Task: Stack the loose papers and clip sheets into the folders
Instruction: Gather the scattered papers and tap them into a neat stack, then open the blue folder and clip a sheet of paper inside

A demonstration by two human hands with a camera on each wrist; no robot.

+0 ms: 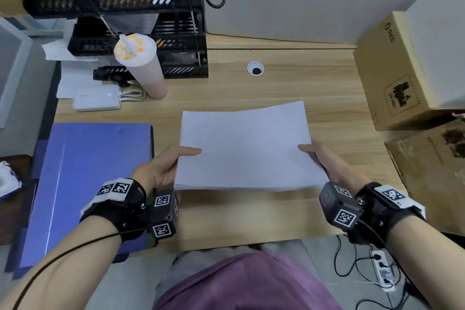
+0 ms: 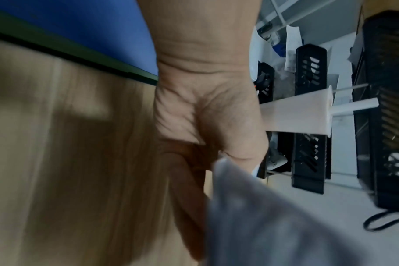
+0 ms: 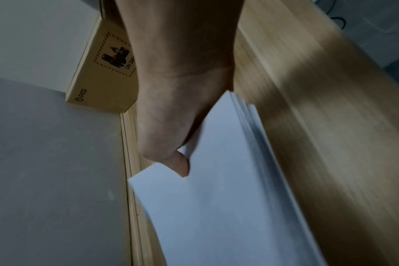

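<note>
A stack of white paper sheets is held over the middle of the wooden desk, far edge curling up. My left hand pinches its left edge, thumb on top and fingers beneath. My right hand pinches the right edge the same way. The right wrist view shows the thumb pressed on the top sheet, the stack's edges fanned slightly. In the left wrist view the paper is blurred below the palm. A closed blue folder lies flat at the left, also seen as the blue folder.
A black file rack stands at the back left with a lidded drink cup and a white power bank before it. Cardboard boxes line the right side. A cable hole sits in the desk.
</note>
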